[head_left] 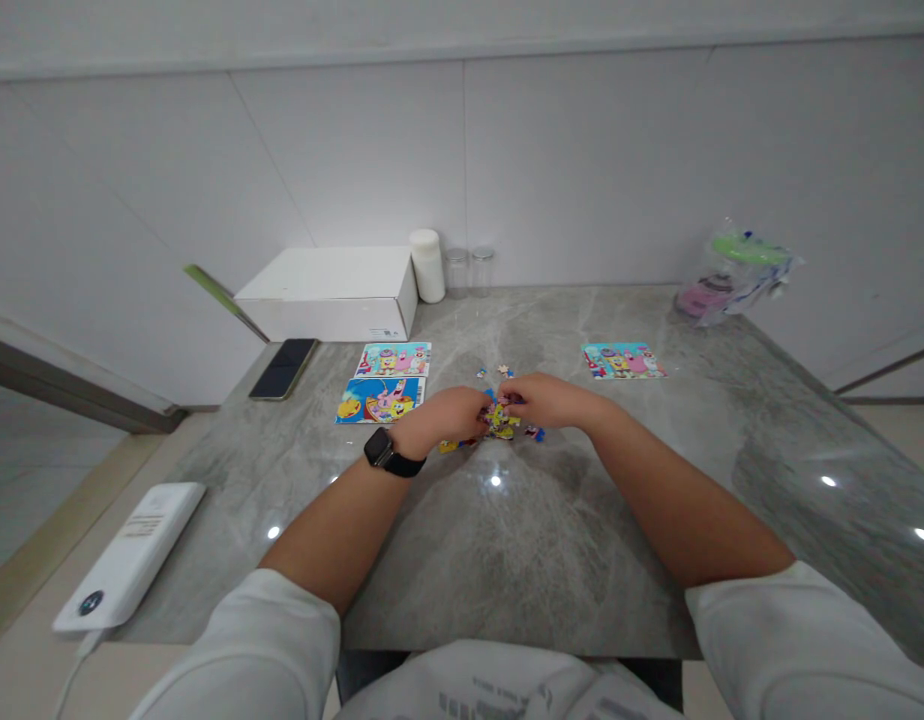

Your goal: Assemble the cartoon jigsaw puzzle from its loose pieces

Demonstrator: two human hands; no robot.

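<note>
A small heap of colourful jigsaw puzzle pieces (pixel 501 422) lies on the grey marbled table between my two hands. My left hand (pixel 456 408), with a black watch (pixel 387 452) on its wrist, curls its fingers against the heap's left side. From the right, my right hand (pixel 543 398) pinches at the top of the heap, and its fingertips partly cover what they hold. A loose blue piece (pixel 535 433) sits to the right, a yellow piece (pixel 448 446) lies below my left hand, and another piece (pixel 505 371) is just beyond the heap.
Two cartoon picture cards, an upper (pixel 394 359) and a lower one (pixel 379 400), lie left; a similar card (pixel 624 361) lies right. Around the table are a phone (pixel 284 369), white box (pixel 327 295), white bottle (pixel 428 268), clear jars (pixel 457 274), plastic bag (pixel 732 278) and power bank (pixel 132 555).
</note>
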